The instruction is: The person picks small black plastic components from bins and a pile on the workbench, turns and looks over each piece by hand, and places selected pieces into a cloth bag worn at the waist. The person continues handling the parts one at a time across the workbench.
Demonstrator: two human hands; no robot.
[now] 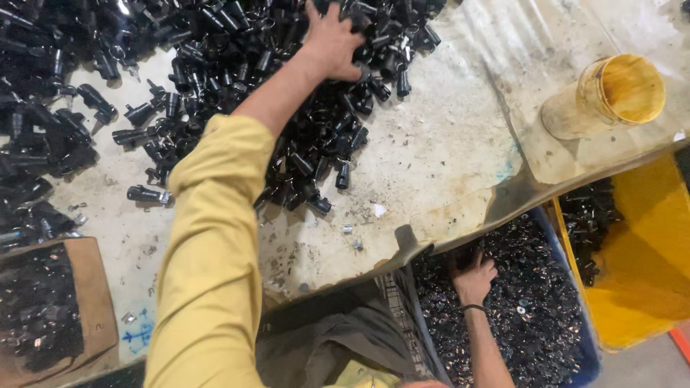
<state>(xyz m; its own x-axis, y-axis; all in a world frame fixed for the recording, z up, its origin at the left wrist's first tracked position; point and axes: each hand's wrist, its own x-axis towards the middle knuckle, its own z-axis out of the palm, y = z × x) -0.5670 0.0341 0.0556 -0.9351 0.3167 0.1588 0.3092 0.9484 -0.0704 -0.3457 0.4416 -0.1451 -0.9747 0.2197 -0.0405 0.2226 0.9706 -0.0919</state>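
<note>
yellow cup (611, 97) on bench, yellow bin (640, 273), cardboard box (90, 287) w/ parts.

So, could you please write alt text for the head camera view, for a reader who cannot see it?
Seen from above, a person's left hand, in a yellow sleeve, reaches into a pile of small black parts on a stained worktable. The right hand digs into a blue bin of dark pieces below the table edge, beside a yellow bin.

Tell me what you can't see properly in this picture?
- Head view: left hand fingertips, buried in the pile of black parts.
- Right hand fingers, sunk into the blue bin of small parts.
- Cardboard box, cut off by the edge.
</note>
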